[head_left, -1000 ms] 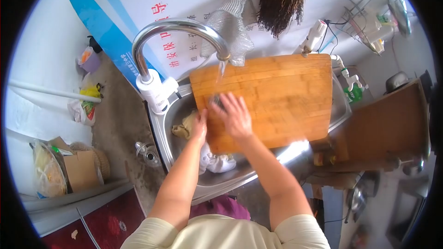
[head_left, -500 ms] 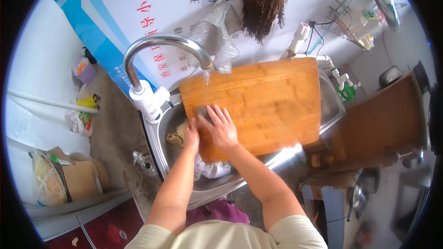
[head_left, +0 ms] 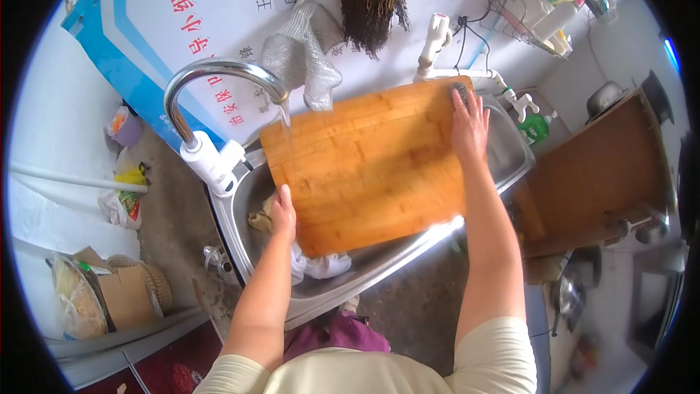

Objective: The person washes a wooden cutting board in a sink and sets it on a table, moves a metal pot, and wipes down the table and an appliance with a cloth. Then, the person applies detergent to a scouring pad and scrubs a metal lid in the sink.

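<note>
A wooden cutting board (head_left: 364,168) lies tilted across the metal sink (head_left: 251,244). My left hand (head_left: 283,215) grips the board's left edge, thumb on top and the other fingers hidden behind. At the upper right corner, my right hand (head_left: 471,131) presses a dark grey scouring pad (head_left: 460,90) against the wood, mostly covered by the fingertips. Water falls from the curved faucet (head_left: 226,66) onto the board's left side. Beneath the board's left end, a tan cloth (head_left: 259,220) and a white cloth (head_left: 327,265) sit in the basin.
A straw broom (head_left: 373,4) and a silvery mesh glove (head_left: 302,51) hang on the wall behind the sink. White pipes with a tap (head_left: 523,104) and a green bottle (head_left: 534,128) are at the right. A brown wooden surface (head_left: 594,175) stands beyond the sink's right end.
My right hand has swept the scouring pad from the board's left side to its upper right corner. My left hand stays at the left edge. The whole view has shifted slightly.
</note>
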Demonstrator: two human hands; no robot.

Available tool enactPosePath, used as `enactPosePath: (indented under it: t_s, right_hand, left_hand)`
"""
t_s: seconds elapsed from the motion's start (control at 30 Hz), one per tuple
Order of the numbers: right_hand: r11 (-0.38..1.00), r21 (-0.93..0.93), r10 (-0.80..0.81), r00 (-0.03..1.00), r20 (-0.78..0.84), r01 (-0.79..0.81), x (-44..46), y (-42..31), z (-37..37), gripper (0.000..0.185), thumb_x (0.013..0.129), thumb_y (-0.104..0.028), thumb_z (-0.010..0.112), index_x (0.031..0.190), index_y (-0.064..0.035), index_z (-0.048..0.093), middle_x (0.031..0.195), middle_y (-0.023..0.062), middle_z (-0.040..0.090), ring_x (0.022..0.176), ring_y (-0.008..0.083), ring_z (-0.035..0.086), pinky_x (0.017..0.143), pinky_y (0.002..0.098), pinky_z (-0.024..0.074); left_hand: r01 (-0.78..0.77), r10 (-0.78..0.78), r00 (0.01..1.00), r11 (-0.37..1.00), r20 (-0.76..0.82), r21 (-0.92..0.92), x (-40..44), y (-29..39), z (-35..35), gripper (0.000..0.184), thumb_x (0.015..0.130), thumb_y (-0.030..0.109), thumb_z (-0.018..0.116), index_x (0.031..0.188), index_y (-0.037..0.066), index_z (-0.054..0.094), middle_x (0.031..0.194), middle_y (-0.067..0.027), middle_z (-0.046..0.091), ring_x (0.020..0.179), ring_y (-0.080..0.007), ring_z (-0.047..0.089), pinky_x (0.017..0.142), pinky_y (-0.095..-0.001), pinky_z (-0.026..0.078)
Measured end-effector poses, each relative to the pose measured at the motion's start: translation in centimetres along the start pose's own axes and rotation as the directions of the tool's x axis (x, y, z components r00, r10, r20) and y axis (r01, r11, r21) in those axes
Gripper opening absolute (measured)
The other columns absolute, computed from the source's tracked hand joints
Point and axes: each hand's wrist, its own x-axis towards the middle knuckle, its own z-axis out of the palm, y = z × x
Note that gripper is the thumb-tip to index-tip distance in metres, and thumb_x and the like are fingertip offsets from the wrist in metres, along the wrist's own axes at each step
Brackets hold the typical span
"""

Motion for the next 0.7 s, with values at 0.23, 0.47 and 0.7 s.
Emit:
enactPosePath:
  t_s: [0.23, 0.47, 0.7]
  right_hand:
    - [0.981, 0.172, -0.104, 0.992, 0.073, 0.090, 0.0, 2.6, -1.6, 0.045, 0.084, -0.002, 0.048, 0.125, -0.0210, 0.050, 0.133, 0.0111, 0.041, 0.127, 0.0321, 0.034, 0.102, 0.0396, 0.0326]
    - [0.032, 0.860, 0.394, 0.797, 0.458, -0.510, -13.2, -1.8, 0.0, 0.021, 0.085, -0.011, 0.056, 0.105, -0.0054, 0.061, 0.108, 0.0168, 0.053, 0.103, 0.0299, 0.049, 0.089, 0.0378, 0.0396]
    - [0.831, 0.478, -0.485, 0.793, 0.368, 0.286, -17.9, -4.4, -2.2, 0.037, 0.086, -0.012, 0.045, 0.119, -0.0250, 0.057, 0.135, 0.0100, 0.041, 0.129, 0.0296, 0.033, 0.106, 0.0440, 0.0250]
  left_hand:
    - [0.007, -0.006, 1.000, 1.000, -0.012, 0.021, -0.1, 0.2, 0.0, 0.057, 0.093, 0.048, 0.038, 0.109, -0.004, 0.054, 0.106, -0.0078, 0.059, 0.097, -0.0157, 0.053, 0.087, -0.0280, 0.040]
    - [-0.006, 0.004, 1.000, 0.996, -0.022, -0.093, -0.1, -0.8, 0.2, 0.053, 0.095, 0.044, 0.037, 0.114, -0.004, 0.052, 0.109, -0.0083, 0.057, 0.100, -0.0162, 0.052, 0.088, -0.0278, 0.039]
    - [0.017, -0.018, 1.000, 0.996, -0.006, -0.093, -0.5, -0.3, 0.3, 0.056, 0.093, 0.048, 0.038, 0.115, -0.002, 0.052, 0.112, -0.0063, 0.056, 0.102, -0.0152, 0.051, 0.091, -0.0274, 0.038]
